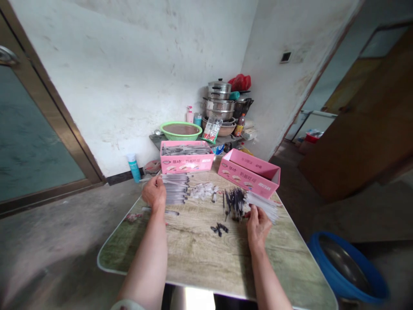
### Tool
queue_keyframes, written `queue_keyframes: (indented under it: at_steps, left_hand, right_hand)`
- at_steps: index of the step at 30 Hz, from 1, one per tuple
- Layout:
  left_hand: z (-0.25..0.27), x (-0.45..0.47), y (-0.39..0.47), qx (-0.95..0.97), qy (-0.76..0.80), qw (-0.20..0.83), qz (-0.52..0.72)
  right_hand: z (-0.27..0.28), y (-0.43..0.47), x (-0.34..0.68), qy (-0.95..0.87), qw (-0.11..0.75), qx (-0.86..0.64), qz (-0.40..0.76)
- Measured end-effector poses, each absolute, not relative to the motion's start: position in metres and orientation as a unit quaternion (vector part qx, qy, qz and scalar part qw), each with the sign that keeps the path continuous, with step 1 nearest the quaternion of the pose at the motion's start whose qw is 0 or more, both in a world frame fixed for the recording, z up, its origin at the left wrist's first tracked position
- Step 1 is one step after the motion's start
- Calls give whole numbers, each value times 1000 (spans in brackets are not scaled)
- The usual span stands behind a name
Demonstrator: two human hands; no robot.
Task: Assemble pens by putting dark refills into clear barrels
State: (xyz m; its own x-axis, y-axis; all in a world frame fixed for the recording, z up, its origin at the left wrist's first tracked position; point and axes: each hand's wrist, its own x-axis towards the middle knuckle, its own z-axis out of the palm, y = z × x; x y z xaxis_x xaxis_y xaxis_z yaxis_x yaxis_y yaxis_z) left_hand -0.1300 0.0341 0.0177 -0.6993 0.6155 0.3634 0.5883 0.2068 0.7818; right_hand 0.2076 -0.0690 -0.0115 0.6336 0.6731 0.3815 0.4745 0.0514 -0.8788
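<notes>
On the left of the table, my left hand is closed on a slim clear pen barrel, at the edge of a stack of clear pen barrels. One loose pen barrel lies nearer, by my wrist. My right hand has its fingers drawn together beside a heap of dark pen refills and a fan of whitish thin tubes; what it pinches is too small to make out. Small whitish pieces lie between the piles. Several black pen caps are scattered closer to me.
Behind the piles stand a pink box filled with pens and another pink box, tilted to the right. A low shelf beyond holds a green basin and stacked steel pots. A blue tub is on the floor at right.
</notes>
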Motion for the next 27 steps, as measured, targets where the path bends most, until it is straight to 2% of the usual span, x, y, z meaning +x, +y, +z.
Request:
queue_keyframes:
  at_steps: [3,5,7,11,14,24,27]
  left_hand:
    - [16,-133,34,374,797,3,474]
    - [12,-136,36,369,796,-3,481]
    - [9,-139,38,364,790,-9,493]
    - [5,-140,41,368,766,-34,526]
    - [6,-137,41,374,747,-46,547]
    - [17,-97,33,488,647,-48,583]
    - [20,-75,27,551,602,-11,578]
  right_hand:
    - [-13,-68,221,-355,600,-716,25]
    - [-12,-68,226,-336,571,-749,-1]
    - [-9,-69,229,-330,488,-808,-14]
    - [-3,-71,229,-334,264,-905,1]
    - [-2,-72,229,-364,186,-913,7]
    - [2,-73,224,-428,102,-898,-12]
    - [3,-73,223,-428,125,-895,-22]
